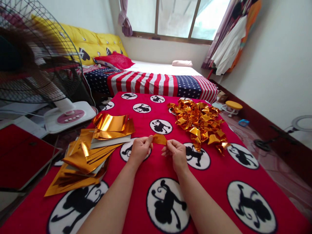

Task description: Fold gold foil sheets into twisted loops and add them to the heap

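A small folded piece of gold foil paper (159,139) is stretched between my two hands, above the red cloth (136,125) with its black-and-white round prints. My left hand (142,149) pinches its left end between thumb and fingers. At the other end, my right hand (175,152) grips the corner with thumb and forefinger. Left of my hands lies a loose stack of flat gold foil sheets (90,159), some showing a grey-white side. To the right is a heap of folded gold foil pieces (197,118).
A standing fan (69,113) with a wire cage is at the left, beside a dark red panel (21,156). Beyond the table stands a bed (151,83) with a flag-patterned cover. A yellow-topped stool (234,105) stands on the floor at the right.
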`<state>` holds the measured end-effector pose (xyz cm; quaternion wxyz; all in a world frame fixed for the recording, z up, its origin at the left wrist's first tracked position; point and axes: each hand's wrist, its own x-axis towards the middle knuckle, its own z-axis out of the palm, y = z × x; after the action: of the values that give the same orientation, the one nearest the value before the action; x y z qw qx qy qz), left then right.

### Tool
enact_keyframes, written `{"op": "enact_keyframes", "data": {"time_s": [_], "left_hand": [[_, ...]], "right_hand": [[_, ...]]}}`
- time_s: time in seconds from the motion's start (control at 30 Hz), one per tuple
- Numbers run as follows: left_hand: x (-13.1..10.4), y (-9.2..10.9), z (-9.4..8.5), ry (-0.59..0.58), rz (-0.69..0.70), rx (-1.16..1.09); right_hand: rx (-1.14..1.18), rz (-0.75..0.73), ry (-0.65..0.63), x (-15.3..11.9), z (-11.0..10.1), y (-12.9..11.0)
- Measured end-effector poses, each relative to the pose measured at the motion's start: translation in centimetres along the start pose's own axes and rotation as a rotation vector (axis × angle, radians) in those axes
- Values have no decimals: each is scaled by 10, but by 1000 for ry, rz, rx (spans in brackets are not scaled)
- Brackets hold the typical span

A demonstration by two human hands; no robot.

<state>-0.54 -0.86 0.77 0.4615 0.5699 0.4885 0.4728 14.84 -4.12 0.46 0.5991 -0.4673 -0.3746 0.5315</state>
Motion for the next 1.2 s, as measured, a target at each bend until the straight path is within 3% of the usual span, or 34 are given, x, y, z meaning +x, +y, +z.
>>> {"op": "enact_keyframes", "data": {"time_s": [0.23,0.53,0.73,0.87,1.1,1.2], "left_hand": [[-2,2,0,-71,95,127],[0,0,4,-38,134,93],[-4,2,5,45,219,246],[-4,3,3,59,184,223],[-1,-3,0,-44,-5,-16],[0,-1,0,-21,-15,-73]], "right_hand": [[-141,-119,38,1,4,1],[-299,-176,-35,-4,8,1],[-425,-261,-4,-7,9,-1],[-475,-320,-3,-7,11,-1],[-392,-235,30,-4,2,1],[-391,-233,41,-4,1,1]]}}
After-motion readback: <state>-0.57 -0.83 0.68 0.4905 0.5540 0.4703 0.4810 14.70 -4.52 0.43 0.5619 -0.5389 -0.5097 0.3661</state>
